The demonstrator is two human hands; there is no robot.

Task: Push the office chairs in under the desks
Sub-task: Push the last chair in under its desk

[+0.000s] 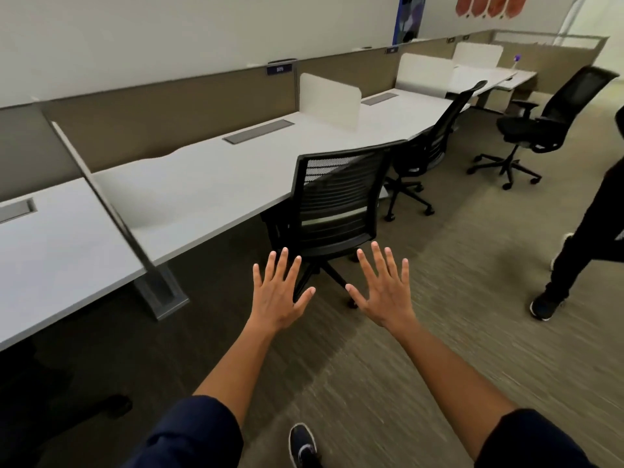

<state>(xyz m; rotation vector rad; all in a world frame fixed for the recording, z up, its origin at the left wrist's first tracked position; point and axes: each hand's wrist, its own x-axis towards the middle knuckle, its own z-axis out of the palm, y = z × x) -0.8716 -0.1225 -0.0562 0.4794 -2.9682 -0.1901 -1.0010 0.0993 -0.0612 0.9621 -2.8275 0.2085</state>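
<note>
A black mesh-backed office chair [341, 201] stands at the edge of the long white desk [202, 177], its seat partly under the top. My left hand [280, 292] and my right hand [385, 292] are held out in front of me, fingers spread, palms down, short of the chair's back and touching nothing. A second black chair [435, 140] sits close against the desk farther right. A third black chair [557, 119] stands out on the carpet, away from the far desk [486, 79].
Another person's dark-trousered leg and shoe [553, 298] stand at the right edge. A grey desk leg [162, 292] rises left of the near chair. White dividers [331, 96] stand on the desks. My shoe [304, 444] shows at the bottom on the carpet.
</note>
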